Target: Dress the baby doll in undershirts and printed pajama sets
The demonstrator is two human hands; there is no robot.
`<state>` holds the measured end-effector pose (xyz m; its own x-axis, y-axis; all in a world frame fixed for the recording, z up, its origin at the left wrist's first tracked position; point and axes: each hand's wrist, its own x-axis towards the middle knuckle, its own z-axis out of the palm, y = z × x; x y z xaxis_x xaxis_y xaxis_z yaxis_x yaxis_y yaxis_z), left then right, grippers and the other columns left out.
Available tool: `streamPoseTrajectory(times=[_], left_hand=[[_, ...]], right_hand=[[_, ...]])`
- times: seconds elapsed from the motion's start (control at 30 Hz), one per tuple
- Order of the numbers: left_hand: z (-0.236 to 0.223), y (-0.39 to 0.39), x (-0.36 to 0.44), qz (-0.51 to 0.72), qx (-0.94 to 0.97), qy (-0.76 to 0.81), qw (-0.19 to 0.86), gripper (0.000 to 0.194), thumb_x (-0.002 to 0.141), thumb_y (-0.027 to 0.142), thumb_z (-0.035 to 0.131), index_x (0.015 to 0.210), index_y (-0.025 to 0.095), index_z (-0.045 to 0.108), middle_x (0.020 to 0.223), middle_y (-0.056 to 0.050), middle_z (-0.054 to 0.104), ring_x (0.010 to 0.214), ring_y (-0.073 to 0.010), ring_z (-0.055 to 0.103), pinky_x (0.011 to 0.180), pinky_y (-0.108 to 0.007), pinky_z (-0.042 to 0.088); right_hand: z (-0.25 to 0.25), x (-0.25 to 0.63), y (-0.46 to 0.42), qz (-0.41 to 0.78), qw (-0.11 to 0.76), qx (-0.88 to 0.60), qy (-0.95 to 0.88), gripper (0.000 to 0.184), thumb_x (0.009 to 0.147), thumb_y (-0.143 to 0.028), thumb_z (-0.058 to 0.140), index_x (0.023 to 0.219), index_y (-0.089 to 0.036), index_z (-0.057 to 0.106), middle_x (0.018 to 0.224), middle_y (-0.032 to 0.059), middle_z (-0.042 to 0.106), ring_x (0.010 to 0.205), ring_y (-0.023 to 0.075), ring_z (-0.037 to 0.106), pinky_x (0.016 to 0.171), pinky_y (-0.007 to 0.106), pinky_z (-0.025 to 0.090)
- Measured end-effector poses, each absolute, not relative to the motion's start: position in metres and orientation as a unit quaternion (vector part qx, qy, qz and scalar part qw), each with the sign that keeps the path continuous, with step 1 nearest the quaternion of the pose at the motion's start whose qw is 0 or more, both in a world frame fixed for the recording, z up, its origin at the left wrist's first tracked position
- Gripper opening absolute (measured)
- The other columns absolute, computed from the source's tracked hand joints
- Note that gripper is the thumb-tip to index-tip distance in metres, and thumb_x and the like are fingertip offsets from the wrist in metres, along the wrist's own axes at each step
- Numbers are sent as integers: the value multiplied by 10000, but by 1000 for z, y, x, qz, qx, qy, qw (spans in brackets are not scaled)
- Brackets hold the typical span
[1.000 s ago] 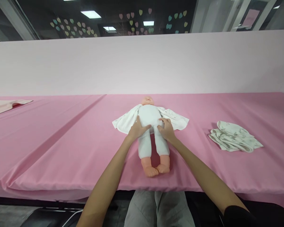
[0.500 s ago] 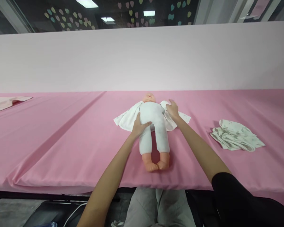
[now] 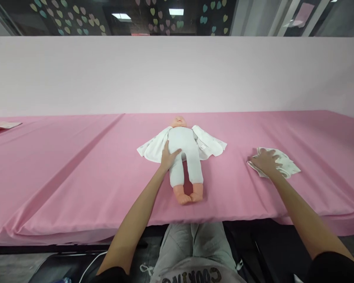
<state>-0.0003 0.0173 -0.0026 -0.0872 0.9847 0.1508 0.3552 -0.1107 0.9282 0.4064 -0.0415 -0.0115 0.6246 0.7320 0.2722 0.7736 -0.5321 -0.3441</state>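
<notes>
A baby doll [image 3: 185, 155] with a white cloth body lies on its back on the pink table [image 3: 76, 169], head away from me, on an opened white garment [image 3: 209, 144]. My left hand [image 3: 168, 155] rests on the doll's hip, thumb across its body, fingers along its side. My right hand [image 3: 264, 161] lies flat, fingers spread, on a folded white patterned cloth [image 3: 286, 165] to the right of the doll.
A pale pink wall panel [image 3: 177, 74] rises behind the table. Another light cloth [image 3: 1, 126] lies at the far left edge. My knees in grey trousers [image 3: 194, 243] show below the table's front edge.
My right hand left the garment beside the doll's shoulder and moved right onto the folded cloth. My left hand stayed on the doll's hip.
</notes>
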Motion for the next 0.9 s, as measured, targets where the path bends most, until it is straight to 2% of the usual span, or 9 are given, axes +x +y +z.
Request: streamPoseTrajectory(times=[0.1,0.17,0.27,0.4,0.5,0.6,0.7,0.77,0.9], left_hand=[[-5,11,1,480,575,574,330,768,761,505,608,1404,206,313,1478,-106,337,1367,-267,302,1128,-396,247],[-9,5,1,504,563,568,325,697,794,494,570,1384,201,344,1467,-94,361,1354,-244,328,1123,-369,259],[-16,-4,-2,530,549,566,312,604,827,498,519,1333,186,411,1358,-102,487,1240,-231,461,1054,-362,350],[-20,-15,-8,507,558,590,289,546,841,502,489,1284,182,467,1113,-88,617,1036,-227,575,915,-365,439],[-18,-23,-11,488,567,600,283,523,857,480,466,1272,164,482,945,-70,649,937,-217,604,849,-341,455],[-19,-33,-13,479,582,600,268,486,868,468,444,1238,159,509,860,-61,653,876,-216,614,813,-338,461],[-23,-40,-15,470,587,617,232,420,872,447,434,1161,165,549,892,-76,653,875,-223,612,825,-357,464],[-21,-43,-16,479,592,623,179,361,873,377,431,1138,163,549,997,-101,632,918,-225,602,852,-363,464],[20,-52,-2,468,709,527,27,342,822,208,451,1152,174,533,1101,-108,585,1072,-237,536,958,-387,414]], right_hand=[[-19,412,-53,-43,158,-880,-446,515,810,-375,512,1227,-73,498,1192,290,495,1160,453,442,871,644,343],[-20,403,-58,-76,130,-861,-486,438,873,-294,412,1230,-53,489,1105,272,543,1071,408,514,846,576,391],[-21,384,-68,-124,109,-838,-520,416,916,-249,309,1240,-55,486,1161,272,520,1061,389,514,842,546,393],[-26,366,-96,-180,108,-836,-507,452,918,-365,348,1237,-86,505,1287,279,438,1147,438,435,875,590,341],[-28,365,-117,-159,107,-838,-510,493,885,-433,410,1220,-91,526,1209,284,496,1098,458,470,853,611,352],[-23,375,-129,-139,92,-813,-558,421,892,-344,388,1192,-101,556,1122,271,553,1036,439,525,836,578,391],[-8,391,-129,-102,65,-786,-606,381,876,-191,352,1168,-88,572,1057,276,585,980,420,565,789,521,431],[9,396,-123,-70,79,-778,-619,370,844,-141,384,1154,-77,575,1035,268,603,941,398,590,754,478,450],[68,362,-109,-26,200,-735,-647,349,868,-253,439,1179,-140,547,959,133,665,846,268,623,733,354,467]])
